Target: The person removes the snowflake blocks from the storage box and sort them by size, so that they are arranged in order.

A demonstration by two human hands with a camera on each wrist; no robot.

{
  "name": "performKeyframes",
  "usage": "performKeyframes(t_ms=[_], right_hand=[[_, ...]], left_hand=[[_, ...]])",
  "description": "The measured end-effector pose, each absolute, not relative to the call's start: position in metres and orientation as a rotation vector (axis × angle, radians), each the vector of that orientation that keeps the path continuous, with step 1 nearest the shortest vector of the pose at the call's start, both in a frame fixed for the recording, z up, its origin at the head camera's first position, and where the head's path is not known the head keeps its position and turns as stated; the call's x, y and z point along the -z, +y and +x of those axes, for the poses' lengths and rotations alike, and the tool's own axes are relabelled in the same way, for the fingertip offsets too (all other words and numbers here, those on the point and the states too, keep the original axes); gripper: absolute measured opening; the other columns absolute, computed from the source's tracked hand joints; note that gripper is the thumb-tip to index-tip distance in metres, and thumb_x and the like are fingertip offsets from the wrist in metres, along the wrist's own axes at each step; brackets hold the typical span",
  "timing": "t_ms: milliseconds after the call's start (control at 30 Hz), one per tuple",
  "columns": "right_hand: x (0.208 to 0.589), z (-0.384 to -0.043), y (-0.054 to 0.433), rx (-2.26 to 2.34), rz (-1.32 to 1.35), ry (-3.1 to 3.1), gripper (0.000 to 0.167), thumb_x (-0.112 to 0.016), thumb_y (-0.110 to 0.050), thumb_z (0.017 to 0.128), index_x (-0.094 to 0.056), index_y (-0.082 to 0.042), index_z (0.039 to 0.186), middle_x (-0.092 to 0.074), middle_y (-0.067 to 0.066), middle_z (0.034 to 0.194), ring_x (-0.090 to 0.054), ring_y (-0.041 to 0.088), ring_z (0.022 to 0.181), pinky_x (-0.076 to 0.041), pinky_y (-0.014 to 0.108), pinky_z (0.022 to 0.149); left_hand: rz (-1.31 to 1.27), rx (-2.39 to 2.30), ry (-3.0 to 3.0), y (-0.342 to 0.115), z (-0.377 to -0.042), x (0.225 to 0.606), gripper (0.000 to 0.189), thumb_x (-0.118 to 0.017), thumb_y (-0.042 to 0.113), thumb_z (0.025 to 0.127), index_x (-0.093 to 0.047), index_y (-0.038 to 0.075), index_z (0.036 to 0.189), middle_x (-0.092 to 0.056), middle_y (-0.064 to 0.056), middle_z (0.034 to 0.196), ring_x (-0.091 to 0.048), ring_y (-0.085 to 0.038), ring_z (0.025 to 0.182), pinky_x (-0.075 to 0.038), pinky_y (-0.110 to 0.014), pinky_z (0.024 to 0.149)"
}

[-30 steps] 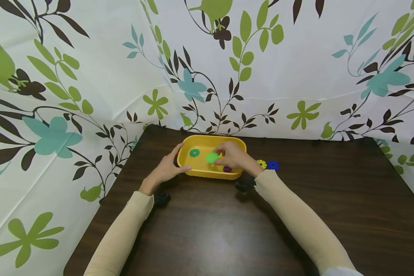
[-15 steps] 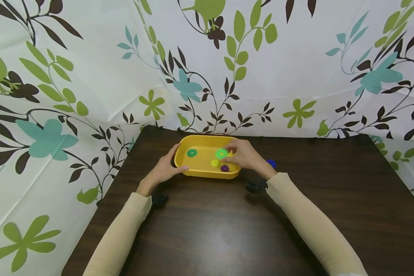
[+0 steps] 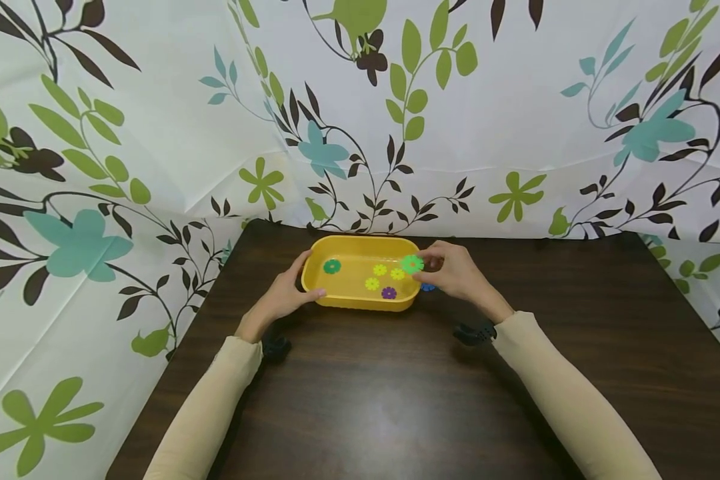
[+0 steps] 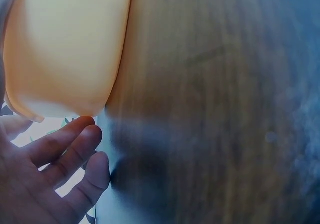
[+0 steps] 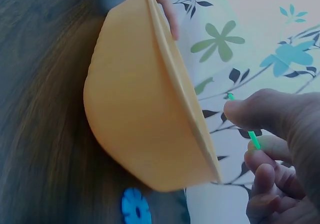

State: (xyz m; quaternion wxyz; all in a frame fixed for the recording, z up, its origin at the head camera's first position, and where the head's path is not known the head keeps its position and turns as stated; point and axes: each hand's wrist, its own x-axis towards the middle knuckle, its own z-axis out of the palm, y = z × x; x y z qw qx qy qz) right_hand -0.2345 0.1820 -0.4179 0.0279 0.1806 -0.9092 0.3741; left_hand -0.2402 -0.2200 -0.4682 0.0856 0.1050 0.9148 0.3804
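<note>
My left hand [image 3: 281,297] holds the left end of a yellow tray [image 3: 360,303], its thumb at the front rim. In the left wrist view, its fingers [image 4: 92,134] lie near the tray's end wall. At the right rim, my right hand [image 3: 456,272] pinches a light green flower-shaped disc [image 3: 412,265] between thumb and fingers; the right wrist view shows this disc [image 5: 254,139] edge-on. Inside the tray lie a darker green disc [image 3: 332,267], a purple disc [image 3: 389,293] and yellow discs [image 3: 372,284].
A blue disc [image 5: 136,206] lies on the dark wooden table [image 3: 360,387] just off the tray's right end, partly covered by my right hand in the head view. Behind the table hangs a white cloth [image 3: 486,147] with a leaf pattern.
My right hand has moved right, carrying the light green disc from over the tray's middle to its right rim. Yellow discs in the tray have come into view. The left hand keeps its hold.
</note>
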Motion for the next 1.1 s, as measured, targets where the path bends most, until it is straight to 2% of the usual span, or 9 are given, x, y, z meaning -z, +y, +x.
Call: performKeyframes(t_ms=[333,500,767,1100], right_hand=[[0.429,-0.222,0.22,-1.121,0.476,-2.756,0.04,-0.091,-0.018,0.09,-0.08,-0.002,0.125,-0.071,0.012,0.101,-0.06,0.024,0.09,-0.049,0.028,0.074],[0.437,-0.218,0.24,-1.104,0.432,-2.757,0.04,-0.091,-0.02,0.09,-0.08,-0.002,0.124,-0.071,0.012,0.099,-0.058,0.024,0.089,-0.047,0.025,0.073],[0.449,-0.213,0.27,-1.07,0.366,-2.766,0.041,-0.088,-0.021,0.093,-0.079,0.0,0.127,-0.071,0.013,0.099,-0.056,0.022,0.088,-0.043,0.026,0.072],[0.464,-0.21,0.3,-0.99,0.295,-2.829,0.043,-0.087,-0.021,0.094,-0.078,0.003,0.128,-0.073,0.015,0.103,-0.06,0.023,0.09,-0.046,0.027,0.074]], left_hand=[[0.306,-1.129,2.716,-0.22,-0.238,0.468,0.108,-0.081,0.051,0.096,-0.014,0.026,0.176,-0.028,-0.019,0.181,-0.034,-0.047,0.163,-0.027,-0.075,0.13],[0.311,-1.135,2.718,-0.221,-0.239,0.469,0.108,-0.081,0.052,0.096,-0.014,0.026,0.176,-0.029,-0.019,0.181,-0.035,-0.046,0.163,-0.027,-0.075,0.131],[0.289,-1.139,2.72,-0.219,-0.239,0.469,0.107,-0.081,0.05,0.096,-0.015,0.026,0.176,-0.029,-0.018,0.181,-0.034,-0.046,0.163,-0.026,-0.074,0.131],[0.3,-1.133,2.717,-0.22,-0.238,0.469,0.107,-0.081,0.049,0.097,-0.013,0.025,0.176,-0.03,-0.019,0.18,-0.036,-0.046,0.161,-0.027,-0.074,0.131]])
